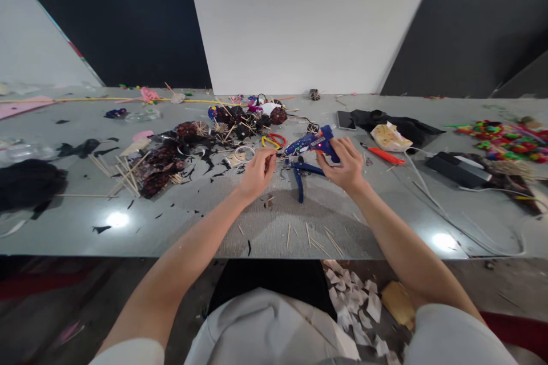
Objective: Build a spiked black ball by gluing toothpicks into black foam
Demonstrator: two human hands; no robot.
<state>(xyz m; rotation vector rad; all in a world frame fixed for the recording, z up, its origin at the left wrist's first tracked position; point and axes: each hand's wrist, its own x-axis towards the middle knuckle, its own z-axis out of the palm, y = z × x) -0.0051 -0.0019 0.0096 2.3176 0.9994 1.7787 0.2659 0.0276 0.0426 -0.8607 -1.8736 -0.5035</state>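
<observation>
My right hand (pixel 343 163) is wrapped round the handle of a blue glue gun (pixel 314 141), whose nozzle points left. Close to that nozzle, my left hand (pixel 258 170) is closed in a pinch; the small thing between its fingertips is too small to make out. Blue pliers (pixel 298 174) lie on the table under the glue gun, handles spread. Red and yellow rings (pixel 274 140) are just behind my left fingertips, and a white ring (pixel 244 153) lies to their left.
Dark balls with sticks (pixel 222 128) and dark red clumps (pixel 160 168) cover the left-centre. Loose sticks (pixel 314 239) lie near the front edge. At right are a phone (pixel 346 120), an orange cutter (pixel 386 155), a black box (pixel 458 170) and a white cable (pixel 432 199).
</observation>
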